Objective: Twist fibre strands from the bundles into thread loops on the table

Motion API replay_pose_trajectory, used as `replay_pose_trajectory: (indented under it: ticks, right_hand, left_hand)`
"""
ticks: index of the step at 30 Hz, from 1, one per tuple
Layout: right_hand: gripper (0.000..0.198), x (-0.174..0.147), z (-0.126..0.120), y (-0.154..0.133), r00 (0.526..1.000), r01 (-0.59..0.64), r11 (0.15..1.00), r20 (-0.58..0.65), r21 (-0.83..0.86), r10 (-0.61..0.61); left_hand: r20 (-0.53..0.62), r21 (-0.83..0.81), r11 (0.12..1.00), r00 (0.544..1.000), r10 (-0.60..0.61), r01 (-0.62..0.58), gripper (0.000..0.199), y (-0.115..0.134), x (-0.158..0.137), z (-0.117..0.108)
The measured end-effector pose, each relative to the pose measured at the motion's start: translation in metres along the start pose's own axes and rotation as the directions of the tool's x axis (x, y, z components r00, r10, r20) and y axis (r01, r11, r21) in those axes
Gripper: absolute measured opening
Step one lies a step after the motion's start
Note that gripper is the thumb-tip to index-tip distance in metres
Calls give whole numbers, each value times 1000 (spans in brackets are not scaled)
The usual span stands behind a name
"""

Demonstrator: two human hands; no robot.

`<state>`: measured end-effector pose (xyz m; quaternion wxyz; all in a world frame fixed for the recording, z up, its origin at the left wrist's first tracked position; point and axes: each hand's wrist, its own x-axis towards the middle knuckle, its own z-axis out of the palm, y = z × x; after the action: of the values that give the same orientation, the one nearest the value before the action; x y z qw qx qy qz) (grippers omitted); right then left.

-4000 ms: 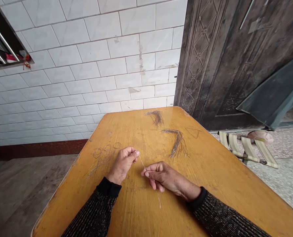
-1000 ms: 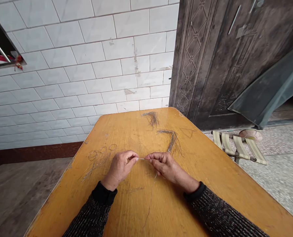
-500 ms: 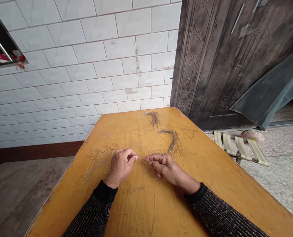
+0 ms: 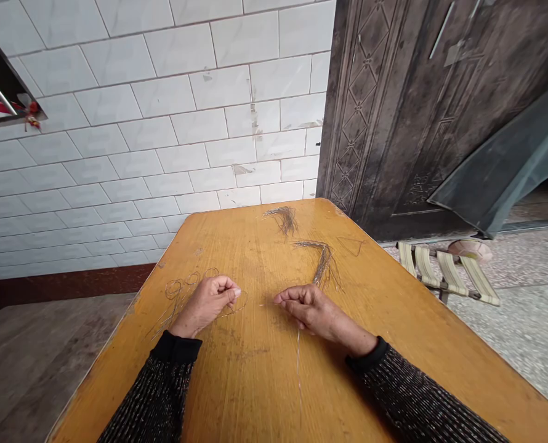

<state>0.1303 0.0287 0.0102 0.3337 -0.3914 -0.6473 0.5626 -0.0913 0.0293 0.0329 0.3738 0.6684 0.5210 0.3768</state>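
My left hand (image 4: 208,303) is closed in a pinch, with a thin wire loop (image 4: 245,299) showing at its fingertips. Part of that loop is hidden behind the fingers. To the right, my right hand (image 4: 313,311) pinches a length of thin wire (image 4: 298,363), which hangs down toward the table's near side. Several ringed wires (image 4: 173,289) with long tails lie just left of my left hand, partly covered by it. Beyond my right hand rests a bent bundle of wires (image 4: 322,261).
Both hands are above a yellow wooden table (image 4: 250,381). A second wire bundle (image 4: 284,219) lies near its far edge, and one bent wire (image 4: 352,246) lies at the right. A strapped stool (image 4: 447,274) stands right of the table. The tiled wall (image 4: 177,129) is behind.
My left hand has moved left, away from my right hand, and a wire loop now shows at its fingers. My right hand has shifted only slightly.
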Motion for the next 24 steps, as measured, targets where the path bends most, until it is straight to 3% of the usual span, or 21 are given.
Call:
replay_pose_trajectory:
  ticks: [4, 10, 24]
  right_hand:
    - [31, 3, -2, 2, 997, -1, 997, -80, 79, 7]
    - [32, 4, 3, 1, 992, 18, 989, -124, 145, 0]
    - [34, 4, 5, 1, 997, -8, 990, -80, 144, 20]
  left_hand:
    - [-103, -40, 999, 994, 22, -26, 17, -4, 2, -6]
    - [50, -20, 1000, 998, 25, -24, 17, 0, -3, 11]
    - [-10, -45, 994, 995, 97, -97, 20, -12, 0, 24]
